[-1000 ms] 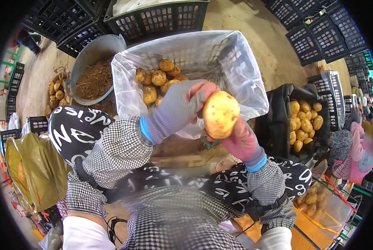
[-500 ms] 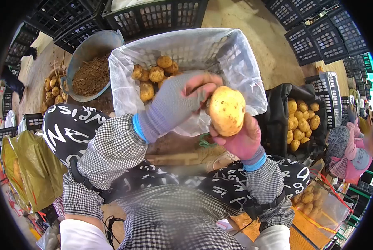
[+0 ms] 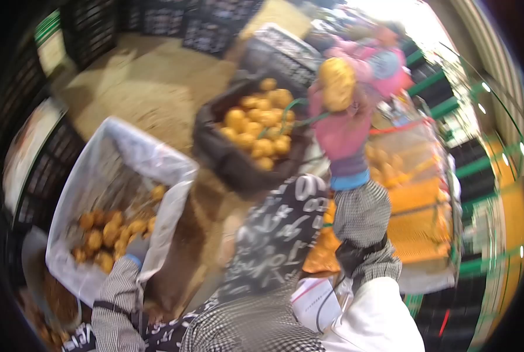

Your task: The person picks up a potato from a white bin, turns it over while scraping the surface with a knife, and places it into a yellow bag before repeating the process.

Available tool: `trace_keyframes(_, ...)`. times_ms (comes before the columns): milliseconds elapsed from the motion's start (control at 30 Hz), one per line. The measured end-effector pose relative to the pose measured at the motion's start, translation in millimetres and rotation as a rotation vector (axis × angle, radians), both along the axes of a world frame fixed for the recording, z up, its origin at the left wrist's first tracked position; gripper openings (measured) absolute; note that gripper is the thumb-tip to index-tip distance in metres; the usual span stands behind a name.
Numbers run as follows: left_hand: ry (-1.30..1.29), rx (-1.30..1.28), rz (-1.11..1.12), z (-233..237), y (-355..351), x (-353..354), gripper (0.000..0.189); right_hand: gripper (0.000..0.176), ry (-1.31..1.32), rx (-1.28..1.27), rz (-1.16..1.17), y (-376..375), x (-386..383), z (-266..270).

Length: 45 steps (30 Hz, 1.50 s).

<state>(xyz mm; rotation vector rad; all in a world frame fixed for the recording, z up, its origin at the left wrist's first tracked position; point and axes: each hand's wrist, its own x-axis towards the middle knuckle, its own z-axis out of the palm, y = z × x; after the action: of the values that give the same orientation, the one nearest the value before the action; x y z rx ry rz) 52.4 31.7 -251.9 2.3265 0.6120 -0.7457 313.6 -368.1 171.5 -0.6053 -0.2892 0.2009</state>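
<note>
My right hand [image 3: 345, 126], in a pink and grey glove, is raised at the upper right and holds a large yellow potato [image 3: 337, 84]. Low on the left, my left hand [image 3: 138, 247], in a grey glove, reaches into the white-lined crate [image 3: 183, 167], beside a heap of brown potatoes [image 3: 111, 232]. Its fingers are blurred and partly hidden among the potatoes. Between the two hands stands a black-lined crate [image 3: 206, 126] full of yellow potatoes [image 3: 256, 123].
Orange net bags [image 3: 417, 234] lie on the right by green rails. Another person [image 3: 385, 61] in pink is at the top right. Black crates [image 3: 156, 20] are stacked at the back left. A basin [image 3: 36, 252] with soil stands at the lower left.
The view has turned to the right. My right hand has carried the large potato out to the right, and my left hand has left it and moved down into the white-lined crate.
</note>
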Motion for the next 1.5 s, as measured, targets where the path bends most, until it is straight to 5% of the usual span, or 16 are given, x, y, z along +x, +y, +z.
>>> trace_keyframes(133,-0.183,-0.032,-0.245,7.8,20.3,-7.8,0.072,0.051,-0.401,-0.362,-0.908,-147.2,20.5,127.6)
trace_keyframes(200,-0.286,0.041,-0.063,58.9,20.9,-0.8,0.075,0.047,-0.401,-0.652,-1.308,-208.0,37.1,156.7)
trace_keyframes(300,-0.512,-0.476,0.082,110.6,46.9,20.8,0.08,0.042,-0.303,-1.286,-1.564,-243.7,64.4,130.1)
trace_keyframes(333,-0.517,-1.012,0.092,138.6,63.2,1.7,0.076,0.04,-0.306,-1.453,-1.56,-234.4,72.3,109.2)
trace_keyframes(433,-0.661,-0.82,0.16,212.9,30.5,27.1,0.086,0.036,-0.478,-1.629,-1.285,-143.7,72.7,35.1)
trace_keyframes(633,-0.819,-0.584,0.133,299.6,-3.4,-9.6,0.092,0.028,-0.497,-1.148,-0.149,103.5,-37.7,-63.8)
trace_keyframes(700,-0.871,-0.459,0.144,310.1,-11.5,-26.8,0.092,0.03,-0.188,-0.951,0.25,162.4,-94.8,-85.4)
trace_keyframes(767,-0.971,-0.315,0.166,308.9,-22.0,-39.6,0.089,0.046,-0.273,-0.99,0.556,189.3,-134.8,-105.3)
trace_keyframes(833,-0.99,-0.145,0.088,309.1,-28.4,-43.1,0.087,0.037,-0.385,-0.829,0.673,209.9,-169.3,-126.1)
trace_keyframes(900,-0.996,-0.047,-0.007,300.0,-35.0,-43.7,0.087,0.034,-0.144,-0.699,0.817,228.2,-192.5,-102.3)
trace_keyframes(1033,-0.899,-0.15,0.088,288.5,-45.5,-45.2,0.078,0.026,0.098,-0.62,0.896,221.7,-194.4,-118.6)
trace_keyframes(1133,-0.786,-0.153,0.12,288.1,-49.0,-43.2,0.077,0.028,-0.363,-1.022,0.655,212.3,-184.8,-166.4)
trace_keyframes(1267,-0.797,-0.211,0.155,278.9,-39.3,-43.0,0.078,0.026,-0.792,-1.153,0.556,217.0,-171.5,-173.6)
trace_keyframes(1333,-0.773,-0.237,0.146,277.9,-37.9,-41.1,0.078,0.029,-0.544,-1.14,0.629,216.3,-171.6,-181.1)
trace_keyframes(1400,-0.74,-0.641,0.414,272.3,-43.1,-41.1,0.076,0.038,-0.17,-1.07,0.694,217.3,-175.1,-182.6)
trace_keyframes(1500,-0.743,-1.102,0.666,275.0,-46.7,-35.5,0.076,0.044,-0.061,-0.99,0.721,213.3,-171.5,-181.1)
